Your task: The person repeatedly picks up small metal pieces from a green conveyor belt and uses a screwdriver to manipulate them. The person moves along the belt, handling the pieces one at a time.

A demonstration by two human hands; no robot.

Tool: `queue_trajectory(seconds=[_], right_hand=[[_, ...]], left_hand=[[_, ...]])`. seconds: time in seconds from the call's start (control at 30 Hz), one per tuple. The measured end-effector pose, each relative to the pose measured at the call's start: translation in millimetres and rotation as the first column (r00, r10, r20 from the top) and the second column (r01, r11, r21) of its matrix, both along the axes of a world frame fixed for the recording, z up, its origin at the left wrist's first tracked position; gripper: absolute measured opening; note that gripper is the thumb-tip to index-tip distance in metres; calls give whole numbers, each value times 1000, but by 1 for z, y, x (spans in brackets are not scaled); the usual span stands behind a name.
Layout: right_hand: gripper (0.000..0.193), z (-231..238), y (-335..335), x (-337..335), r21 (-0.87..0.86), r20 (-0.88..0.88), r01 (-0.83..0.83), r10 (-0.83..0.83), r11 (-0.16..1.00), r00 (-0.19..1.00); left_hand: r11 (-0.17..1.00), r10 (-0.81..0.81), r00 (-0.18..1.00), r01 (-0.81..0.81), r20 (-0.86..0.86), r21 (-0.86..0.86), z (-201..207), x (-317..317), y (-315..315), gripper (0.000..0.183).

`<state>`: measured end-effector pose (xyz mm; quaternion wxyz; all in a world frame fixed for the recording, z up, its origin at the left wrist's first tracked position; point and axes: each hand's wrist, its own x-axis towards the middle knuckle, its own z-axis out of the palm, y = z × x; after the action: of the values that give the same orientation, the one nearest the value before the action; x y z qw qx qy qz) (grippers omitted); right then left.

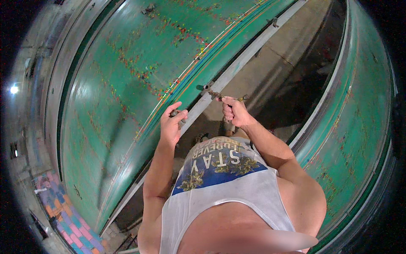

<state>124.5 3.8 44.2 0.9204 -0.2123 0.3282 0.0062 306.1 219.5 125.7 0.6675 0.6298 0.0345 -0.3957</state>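
Note:
My right hand (236,112) is closed round a slim, dark, brass-toned hand tool (215,94); its exact kind is unclear. Its front end, with a dark round tip, reaches left over the pale rail (249,46) along the edge of a long green table (141,29). At the hand's other side a small brass-coloured part (244,98) sticks out. My left hand (170,127) hovers by the table's edge, thumb and fingers curled about a small dark grey piece (174,113), mostly hidden. The two hands are apart. Rows of red and yellow spots and thin coloured lines mark the green surface.
A second long green table (338,127) curves along on the right. Between the tables runs a concrete floor aisle (279,55), where I stand. A small dark fitting (275,22) sits farther along the rail. Pastel-coloured blocks (76,230) show at the lower left.

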Motion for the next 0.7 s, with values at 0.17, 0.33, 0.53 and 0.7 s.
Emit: queue_trajectory(seconds=[0.17,0.33,0.53,0.7], right_hand=[[27,1,-4,3,53,-20,-40,41,998,999],[28,2,2,6,444,-10,83,-87,892,996],[25,1,8,10,466,-61,144,-131,873,990],[16,-27,9,15,-387,-100,-75,39,919,994]], left_hand=[[988,-147,980,138,131,73,-13,-7,-24,49],[888,-408,818,253,405,385,-9,-10,-53,50],[848,-525,454,209,720,487,-17,7,-89,51],[775,-631,472,347,616,528,-23,25,-108,44]])
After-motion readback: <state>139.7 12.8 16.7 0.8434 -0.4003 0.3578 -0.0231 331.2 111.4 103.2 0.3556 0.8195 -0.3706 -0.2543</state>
